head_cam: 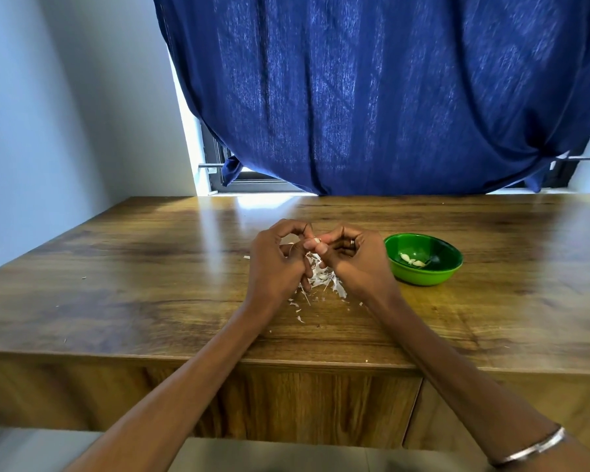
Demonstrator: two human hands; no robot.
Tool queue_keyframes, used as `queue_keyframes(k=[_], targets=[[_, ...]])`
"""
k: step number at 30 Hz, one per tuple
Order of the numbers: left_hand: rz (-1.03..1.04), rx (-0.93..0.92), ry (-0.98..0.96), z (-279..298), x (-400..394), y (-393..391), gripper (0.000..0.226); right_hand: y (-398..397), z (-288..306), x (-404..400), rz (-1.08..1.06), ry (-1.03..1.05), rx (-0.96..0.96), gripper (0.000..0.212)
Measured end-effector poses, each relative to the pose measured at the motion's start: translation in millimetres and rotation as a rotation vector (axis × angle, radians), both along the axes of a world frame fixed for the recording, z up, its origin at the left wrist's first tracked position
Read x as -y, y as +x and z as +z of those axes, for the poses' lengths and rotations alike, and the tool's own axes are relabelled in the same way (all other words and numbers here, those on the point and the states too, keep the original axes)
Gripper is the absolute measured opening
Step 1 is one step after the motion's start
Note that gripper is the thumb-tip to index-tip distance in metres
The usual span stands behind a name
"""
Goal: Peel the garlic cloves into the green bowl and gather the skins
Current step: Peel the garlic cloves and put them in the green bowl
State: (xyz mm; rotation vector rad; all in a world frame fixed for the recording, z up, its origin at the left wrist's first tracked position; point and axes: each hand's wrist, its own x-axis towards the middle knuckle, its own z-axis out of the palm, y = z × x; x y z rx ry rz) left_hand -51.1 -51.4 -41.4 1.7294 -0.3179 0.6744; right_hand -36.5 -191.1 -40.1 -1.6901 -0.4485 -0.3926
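- Nearest, at the lower right: a silver bangle (528, 450) on the right forearm, forearms crossing the near edge of the wooden bench (116, 284).
- On the bench, midway between near and far edges: a loose pile of white garlic skins (322, 279), partly under both hands, with flakes scattered toward the near edge.
- Above the pile: left hand (276, 258), fingers curled, fingertips meeting those of the other hand.
- Touching it: right hand (351, 258), thumb and forefinger pinching a small pale garlic clove (316, 240); dark ring on one finger.
- Cannot tell whether the left fingers also grip the clove; only a sliver of it visible.
- Just right of the right hand, apart from it: green bowl (423, 274), upright, holding a few peeled cloves (412, 260).
- Beyond the far edge of the bench: blue curtain (389, 97) over a window, pale wall (65, 97) on the left.
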Motion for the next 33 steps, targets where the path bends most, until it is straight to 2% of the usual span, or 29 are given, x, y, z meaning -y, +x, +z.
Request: queue_keyframes(k=[4, 8, 17, 21, 24, 28, 33], targets=[[0.014, 0.030, 0.045, -2, 0, 1, 0.019, -1, 0, -1, 0.018, 0.017, -0.002, 0.012], [0.005, 0.060, 0.027, 0, 5, -2, 0.017, -2, 2, -3, 0.045, 0.085, -0.043, 0.007], [0.021, 0.059, -0.012, 0, 5, 2, 0.018, -3, 3, -4, 0.117, 0.221, -0.107, 0.009], [0.046, 0.079, 0.022, -2, 5, 6, 0.021, -2, 3, -4, 0.130, 0.228, -0.137, 0.003], [0.060, 0.090, 0.044, -2, 6, 6, 0.025, 0, 3, -4, 0.133, 0.244, -0.165, 0.006], [0.121, 0.188, 0.114, -4, 4, 10, 0.033, 1, 2, -4, 0.150, 0.226, -0.152, 0.022], [0.199, 0.276, 0.180, -4, 4, 6, 0.022, 2, 1, -3, 0.105, 0.228, -0.114, 0.013]])
